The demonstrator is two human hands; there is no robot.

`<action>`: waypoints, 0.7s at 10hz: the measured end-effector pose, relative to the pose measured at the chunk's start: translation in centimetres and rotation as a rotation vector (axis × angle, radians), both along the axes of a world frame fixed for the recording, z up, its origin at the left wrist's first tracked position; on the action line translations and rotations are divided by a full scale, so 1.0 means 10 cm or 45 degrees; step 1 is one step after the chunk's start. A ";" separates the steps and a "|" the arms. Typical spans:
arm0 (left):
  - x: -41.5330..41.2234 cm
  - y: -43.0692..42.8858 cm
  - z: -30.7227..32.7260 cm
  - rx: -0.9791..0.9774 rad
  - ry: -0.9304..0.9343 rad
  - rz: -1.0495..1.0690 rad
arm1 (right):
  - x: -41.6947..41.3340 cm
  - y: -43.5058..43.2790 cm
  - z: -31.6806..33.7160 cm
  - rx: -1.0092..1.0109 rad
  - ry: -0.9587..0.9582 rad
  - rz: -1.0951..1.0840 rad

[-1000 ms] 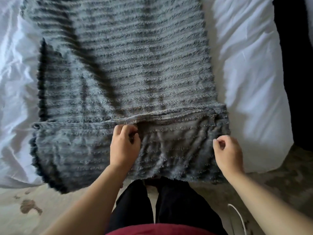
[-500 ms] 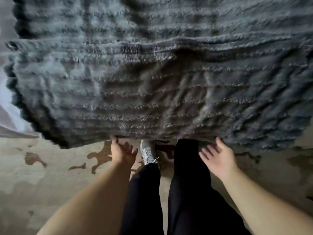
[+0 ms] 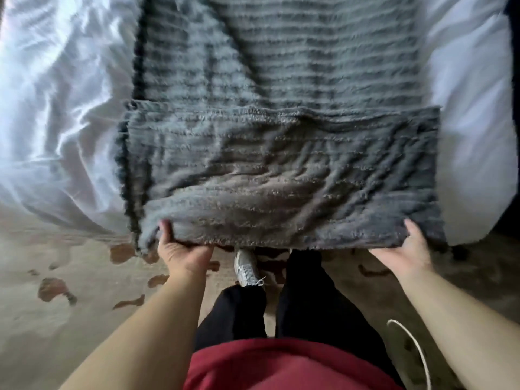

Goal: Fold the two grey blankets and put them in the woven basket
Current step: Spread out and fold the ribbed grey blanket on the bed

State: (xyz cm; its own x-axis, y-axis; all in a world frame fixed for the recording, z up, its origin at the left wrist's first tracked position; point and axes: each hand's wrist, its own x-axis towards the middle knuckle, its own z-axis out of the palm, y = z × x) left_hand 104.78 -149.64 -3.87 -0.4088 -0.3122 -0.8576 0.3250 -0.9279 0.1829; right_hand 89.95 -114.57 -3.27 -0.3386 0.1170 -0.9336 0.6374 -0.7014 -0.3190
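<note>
While the blanket (image 3: 281, 164) lies on the bed (image 3: 56, 108), left hand (image 3: 183, 251) and right hand (image 3: 412, 249) grip its lower edge, fingers underneath.

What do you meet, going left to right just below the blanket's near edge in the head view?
Patterned carpet → left hand, gripping the grey blanket → grey shoe → black trouser leg → right hand, holding the same edge.

Left hand (image 3: 183, 254), right hand (image 3: 406, 249) moved down; grip blanket (image 3: 281, 178) hem
</note>
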 end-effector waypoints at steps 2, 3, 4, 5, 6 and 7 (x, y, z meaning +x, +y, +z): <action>0.11 -0.28 0.87 -0.070 0.188 -0.092 | -0.12 0.28 0.55 0.268 0.087 0.003; 0.11 -0.41 1.17 -0.073 0.115 -0.021 | -0.09 0.18 0.91 0.259 0.213 0.015; 0.08 -0.50 1.43 -0.094 0.118 -0.064 | -0.05 0.08 1.25 0.348 0.301 0.060; 0.00 -0.62 1.80 -0.249 0.037 -0.403 | -0.24 0.20 1.51 0.280 0.347 -0.005; -0.07 -0.74 2.15 -0.483 -0.010 -0.441 | -0.41 0.65 1.49 -0.139 0.375 0.175; -0.02 -0.66 2.35 -0.515 0.180 -0.083 | -0.25 0.55 1.84 1.055 0.963 0.192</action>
